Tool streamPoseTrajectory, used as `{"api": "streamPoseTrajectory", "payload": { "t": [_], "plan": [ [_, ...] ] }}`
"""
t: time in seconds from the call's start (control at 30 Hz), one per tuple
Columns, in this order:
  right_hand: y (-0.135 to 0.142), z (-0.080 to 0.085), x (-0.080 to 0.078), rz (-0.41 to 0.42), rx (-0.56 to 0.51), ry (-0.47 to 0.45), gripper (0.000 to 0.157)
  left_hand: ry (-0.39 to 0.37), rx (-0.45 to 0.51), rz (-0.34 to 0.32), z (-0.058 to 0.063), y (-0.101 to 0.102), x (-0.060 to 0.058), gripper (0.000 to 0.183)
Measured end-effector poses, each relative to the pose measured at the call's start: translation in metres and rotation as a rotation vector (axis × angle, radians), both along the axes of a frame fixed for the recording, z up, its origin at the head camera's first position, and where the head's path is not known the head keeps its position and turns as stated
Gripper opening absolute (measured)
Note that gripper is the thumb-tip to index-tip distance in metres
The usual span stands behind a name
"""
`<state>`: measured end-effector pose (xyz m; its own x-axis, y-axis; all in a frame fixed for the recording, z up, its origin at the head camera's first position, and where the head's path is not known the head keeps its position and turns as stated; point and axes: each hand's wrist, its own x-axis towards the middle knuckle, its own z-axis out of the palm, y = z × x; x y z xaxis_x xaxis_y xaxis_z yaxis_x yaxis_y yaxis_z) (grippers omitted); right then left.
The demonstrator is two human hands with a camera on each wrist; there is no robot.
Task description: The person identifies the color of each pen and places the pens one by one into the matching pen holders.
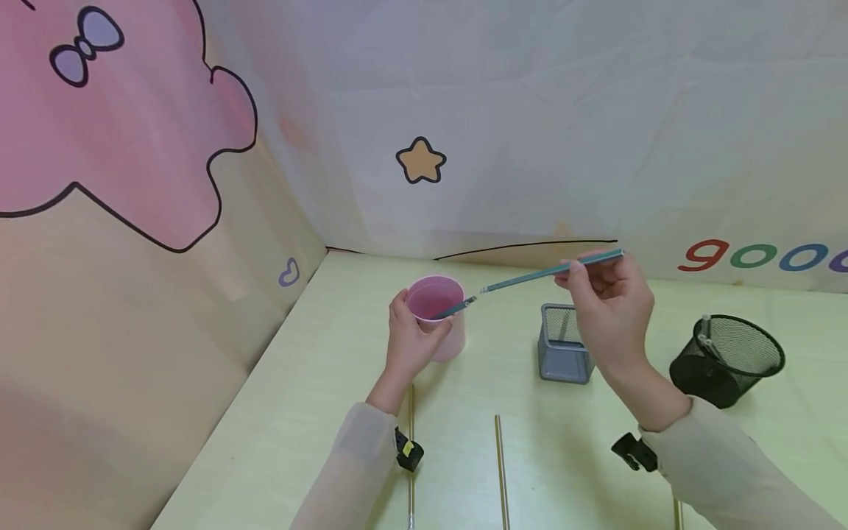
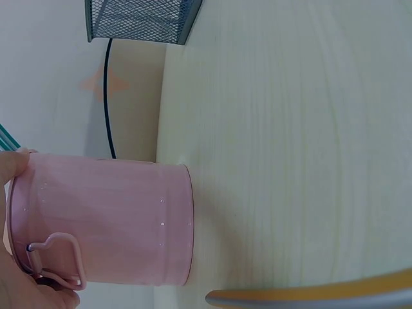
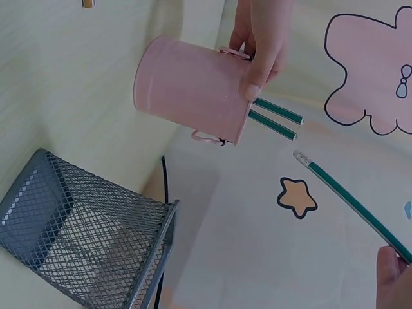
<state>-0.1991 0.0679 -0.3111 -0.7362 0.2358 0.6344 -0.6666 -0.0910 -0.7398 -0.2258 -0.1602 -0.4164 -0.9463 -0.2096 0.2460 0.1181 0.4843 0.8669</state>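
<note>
My left hand (image 1: 412, 340) grips the pink cup (image 1: 453, 342) at its rim, thumb on the near side; the cup stands upright on the table. A small wire handle (image 2: 78, 261) shows on its side in the left wrist view. Two green pencils (image 3: 278, 126) stick out of the cup's mouth in the right wrist view. To the right and above the cup, my right hand (image 1: 612, 313) pinches another green pencil (image 1: 530, 277). It slants down toward the cup, its eraser end (image 3: 301, 156) a short way from the pencils inside.
A grey square mesh holder (image 1: 565, 366) stands below the right hand. Farther right, a black round mesh basket (image 1: 702, 379) leans and holds a whitish thing. Thin gold-coloured rods (image 1: 501, 471) lie on the near table (image 1: 298, 412). A printed backdrop (image 1: 530, 110) rises behind.
</note>
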Motion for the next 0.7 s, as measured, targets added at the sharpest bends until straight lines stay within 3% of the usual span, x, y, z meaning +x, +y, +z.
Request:
{"api": "streamPoseTrajectory", "payload": {
  "t": [0.2, 0.47, 0.7],
  "plan": [
    [-0.003, -0.004, -0.006, -0.013, 0.002, 0.004, 0.011, -0.001, -0.002, -0.001, 0.001, 0.000, 0.001, 0.087],
    [-0.012, -0.013, -0.010, -0.049, 0.113, -0.041, 0.007, -0.005, -0.011, 0.004, 0.001, -0.001, 0.001, 0.088],
    [-0.022, -0.020, -0.013, -0.027, 0.143, -0.060, 0.016, -0.003, -0.008, 0.001, 0.000, -0.001, -0.001, 0.088]
  ]
}}
